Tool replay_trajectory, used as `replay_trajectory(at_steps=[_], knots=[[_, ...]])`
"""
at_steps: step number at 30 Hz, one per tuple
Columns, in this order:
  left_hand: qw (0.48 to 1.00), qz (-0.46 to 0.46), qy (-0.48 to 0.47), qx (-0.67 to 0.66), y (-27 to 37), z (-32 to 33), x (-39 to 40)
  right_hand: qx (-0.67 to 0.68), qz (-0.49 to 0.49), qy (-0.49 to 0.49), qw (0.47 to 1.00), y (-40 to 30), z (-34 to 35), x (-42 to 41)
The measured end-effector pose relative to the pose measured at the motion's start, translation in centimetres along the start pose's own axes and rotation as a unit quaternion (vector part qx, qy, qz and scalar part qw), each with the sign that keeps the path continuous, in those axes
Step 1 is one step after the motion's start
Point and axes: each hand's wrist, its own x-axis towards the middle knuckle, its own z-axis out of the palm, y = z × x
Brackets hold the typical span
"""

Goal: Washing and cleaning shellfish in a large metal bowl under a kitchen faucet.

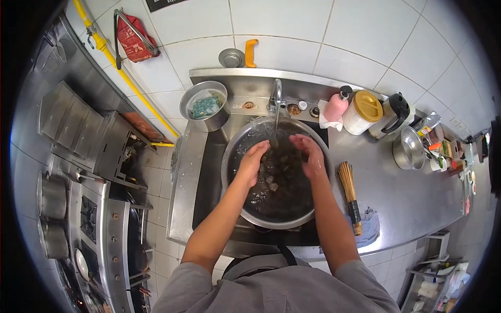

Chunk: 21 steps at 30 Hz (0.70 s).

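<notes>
A wide metal basin (231, 184) rests over the sink, filled with dark, murky water. Several pale chunks (273, 185) show near the surface; I cannot tell what they are. From the faucet (278, 92) a stream of water runs into the basin between my hands. My left hand (253, 161) is over the left part of the basin, its fingers together and extended, holding nothing. On the other side, my right hand (308, 155) hovers above the water with wet, slightly curled fingers and no object in its grasp.
Left of the faucet stands a metal pot (213, 121) with a green scouring pad. A pink pump bottle (336, 107), a gold-lidded container (360, 117) and a flask (387, 117) line the back. A bamboo brush (348, 184) and a grey cloth (370, 227) lie on the right counter.
</notes>
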Motion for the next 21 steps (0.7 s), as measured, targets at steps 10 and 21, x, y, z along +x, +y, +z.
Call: replay_trajectory(at_steps=[10, 21], knots=[[0.975, 0.071, 0.164, 0.133, -3.3, -2.0, 5.1, -0.221, -0.02, 0.068, 0.973, 7.1, -4.7, 7.2], [0.978, -0.152, 0.078, -0.12, -3.2, -1.0, 5.2, -0.032, 0.057, 0.093, 0.993, 7.8, 0.2, 4.2]])
